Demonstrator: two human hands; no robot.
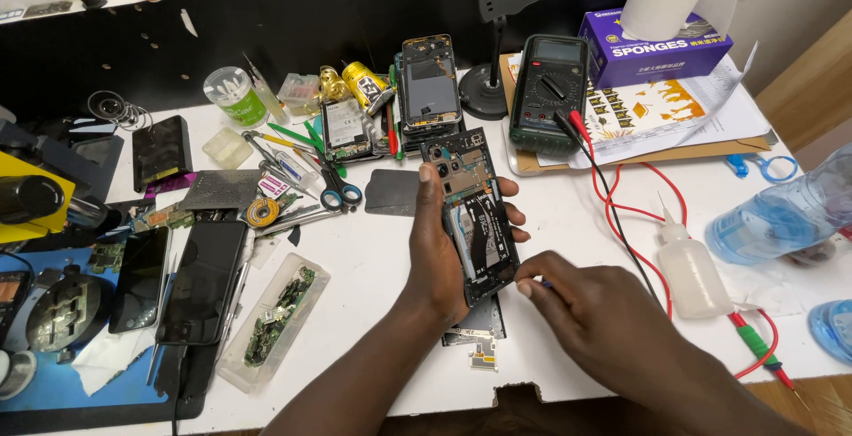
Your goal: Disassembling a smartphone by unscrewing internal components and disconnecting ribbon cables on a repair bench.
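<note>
My left hand (437, 254) grips an opened smartphone (472, 210) with its back cover off, holding it by the long edges above the white table, circuit boards and camera modules exposed. My right hand (590, 312) is at the phone's lower right corner, fingers pinched on a small thin tool whose tip is mostly hidden. Under the phone lies a grey metal phone part (479, 325) on the table.
A green multimeter (550, 90) with red and black leads (621, 214) lies to the back right. A clear squeeze bottle (688, 267), a water bottle (781, 219), scissors (335, 189), other phones (204, 281), a parts tray (275, 321) and tools crowd the table (373, 250).
</note>
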